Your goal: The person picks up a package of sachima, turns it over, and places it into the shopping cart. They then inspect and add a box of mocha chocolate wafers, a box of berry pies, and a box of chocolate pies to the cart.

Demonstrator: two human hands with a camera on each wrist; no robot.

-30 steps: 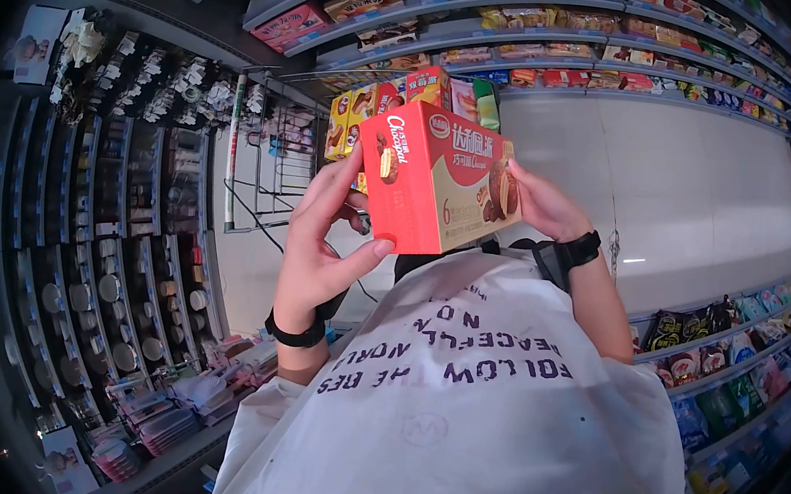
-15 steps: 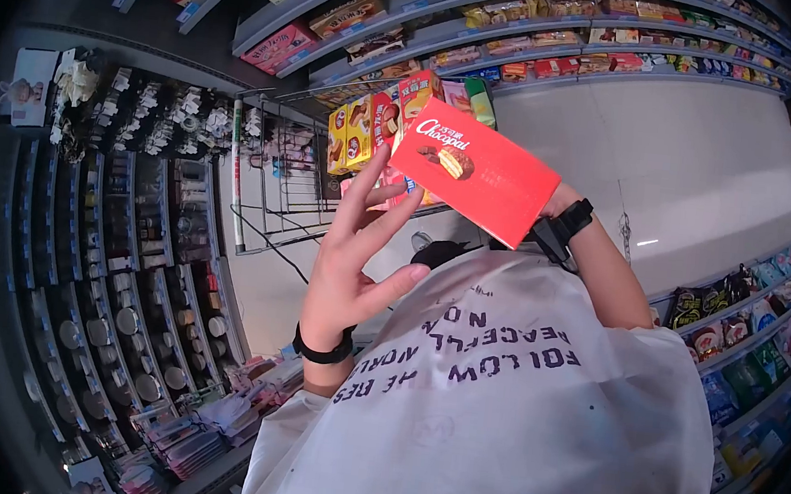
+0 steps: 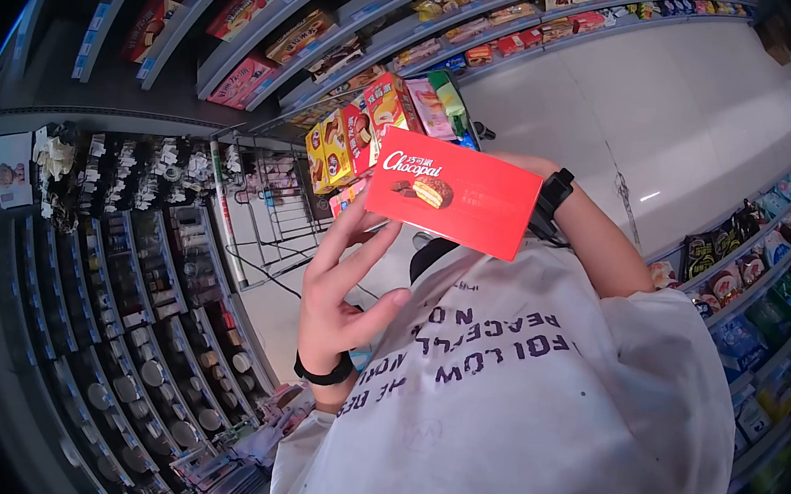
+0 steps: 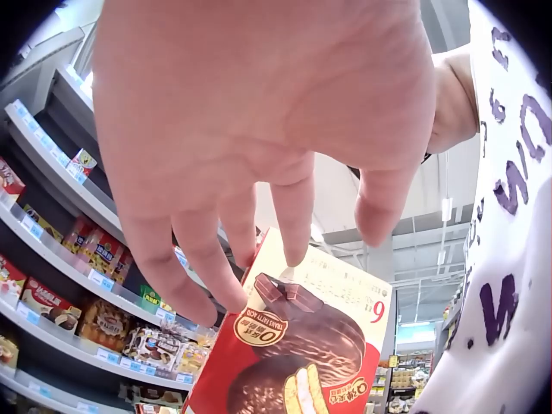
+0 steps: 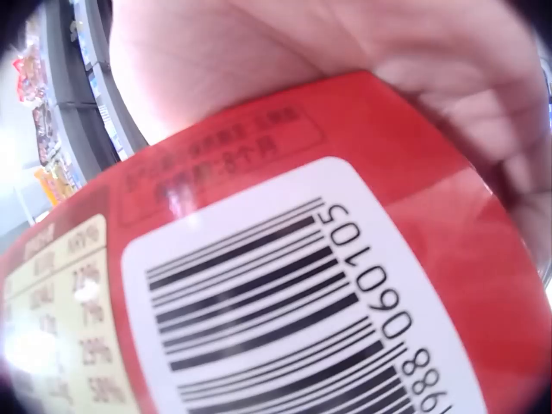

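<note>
In the shop aisle, shelves (image 3: 244, 37) of boxed snacks rise ahead of me, with a wire basket (image 3: 271, 202) of yellow and red boxes (image 3: 349, 133) just behind my hands. Above my white shirt (image 3: 515, 392) I hold a red snack box (image 3: 452, 205) up at chest height, its long face turned towards me and tilted slightly. My right hand (image 5: 285, 60) grips the box from behind at its far end, palm against the barcode side, fingers wrapped round the edge. My left hand (image 3: 344, 290) is spread and relaxed, fingers straight, its fingertips (image 4: 228, 302) just at the box's near end; whether they touch it I cannot tell.
</note>
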